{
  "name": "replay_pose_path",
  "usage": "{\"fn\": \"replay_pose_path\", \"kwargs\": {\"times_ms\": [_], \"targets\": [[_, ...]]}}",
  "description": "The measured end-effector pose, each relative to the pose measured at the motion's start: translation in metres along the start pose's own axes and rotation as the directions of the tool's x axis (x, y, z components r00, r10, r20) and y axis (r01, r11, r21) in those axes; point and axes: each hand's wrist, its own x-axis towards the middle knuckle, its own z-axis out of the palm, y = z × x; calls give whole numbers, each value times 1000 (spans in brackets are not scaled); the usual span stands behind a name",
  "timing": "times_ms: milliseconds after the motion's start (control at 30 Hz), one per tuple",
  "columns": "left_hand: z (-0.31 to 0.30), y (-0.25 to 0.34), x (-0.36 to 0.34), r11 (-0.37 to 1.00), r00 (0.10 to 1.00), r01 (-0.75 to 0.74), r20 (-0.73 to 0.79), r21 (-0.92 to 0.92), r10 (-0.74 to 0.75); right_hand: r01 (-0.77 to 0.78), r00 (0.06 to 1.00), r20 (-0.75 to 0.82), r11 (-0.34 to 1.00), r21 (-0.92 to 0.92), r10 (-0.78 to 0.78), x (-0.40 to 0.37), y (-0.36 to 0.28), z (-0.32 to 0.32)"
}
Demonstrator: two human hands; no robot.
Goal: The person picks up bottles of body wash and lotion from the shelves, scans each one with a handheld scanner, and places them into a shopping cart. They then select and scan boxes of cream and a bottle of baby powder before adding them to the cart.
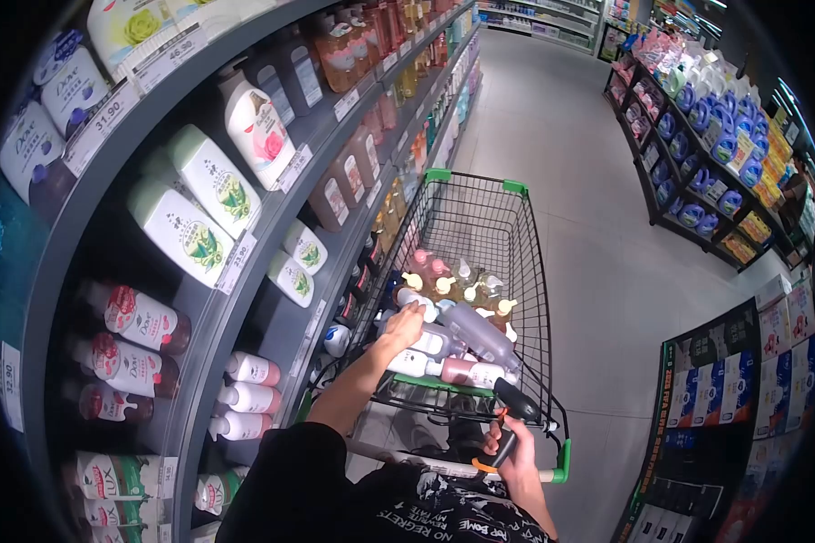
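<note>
My left hand (405, 326) reaches into the shopping cart (536, 271), its fingers closed on a pale bottle (413, 300) that they partly cover. A large greyish, see-through bottle (476, 331) lies tilted beside it, over other bottles. Nearer to me, a pink bottle with a white label (473, 372) lies on its side next to a white bottle (409, 363). Several pump bottles with yellow, pink and white heads (445, 285) stand farther in. My right hand (513, 445) grips a black and orange handheld barcode scanner (514, 398) above the cart's handle end.
On the left run shelves (285, 195) stocked with body-wash bottles (210, 181) and price tags. A tiled aisle (575, 195) stretches ahead. Blue bottles (724, 149) fill a display rack at the right, and boxed goods (720, 389) stand near me on that side.
</note>
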Motion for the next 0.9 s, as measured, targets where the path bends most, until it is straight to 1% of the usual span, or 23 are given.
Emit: {"fn": "replay_pose_path", "kwargs": {"times_ms": [33,67,100,167,233,267,300,333,367,400,433,467,500,567,600,633,700,733,767,800,833,900], "targets": [[-7,-9,-13,1000,1000,24,-13,-3,-24,-3,1000,-15,1000,-1,3,0,0,3],[-13,-16,-29,999,997,-30,-75,-26,28,1,1000,-21,1000,-4,-1,0,1,4],[-34,-14,-46,994,1000,12,0,-107,-12,2,1000,-26,1000,-9,-2,0,2,5],[-55,-22,-78,967,999,-42,-15,-252,39,12,1000,-26,1000,-28,-12,0,3,10],[-75,-20,-114,947,960,-181,-256,-264,112,16,999,-49,999,-40,-18,0,4,11],[-94,-14,-136,915,930,-248,-343,-319,132,10,998,-59,999,-51,-13,1,5,10],[-110,-8,-156,892,878,-314,-456,-326,143,4,997,-74,998,-60,-9,1,5,12],[-132,0,-180,889,822,-333,-558,-314,111,4,996,-87,997,-73,-11,1,6,14],[-156,8,-205,886,752,-354,-655,-298,80,8,995,-99,996,-88,-17,1,6,14],[-176,11,-227,913,678,-313,-735,-261,22,8,996,-88,996,-89,-16,1,6,13],[-196,13,-248,935,591,-267,-806,-232,-31,19,996,-87,995,-102,-28,1,7,14],[-217,18,-270,971,479,-156,-874,-182,-87,29,997,-72,994,-108,-37,1,7,14],[-236,19,-290,988,357,-37,-926,-147,-124,39,997,-61,993,-112,-46,1,8,13],[-256,7,-317,981,13,37,-981,-193,-193,33,997,-60,995,-98,-39,1,8,12],[-268,5,-327,970,-168,175,-976,-167,-138,33,998,-50,995,-97,-38,1,7,10],[-277,1,-336,937,-335,310,-941,-163,-53,35,999,-38,995,-97,-39,1,7,9],[-287,-20,-354,875,-531,425,-847,-230,35,50,998,-18,993,-105,-52,0,8,10],[-293,-29,-359,878,-535,419,-844,-230,34,68,998,-8,992,-108,-69,-1,8,10],[-299,-38,-364,893,-593,276,-794,-355,-133,74,997,-7,991,-108,-75,-2,7,10],[-304,-43,-366,873,-623,126,-723,-471,-299,76,997,9,992,-96,-76,-3,7,9],[-309,-48,-366,873,-624,124,-721,-472,-301,75,997,25,994,-84,-73,-3,8,9],[-317,-55,-365,791,-519,226,-757,-569,-396,79,997,29,993,-84,-77,-5,8,8]]}}
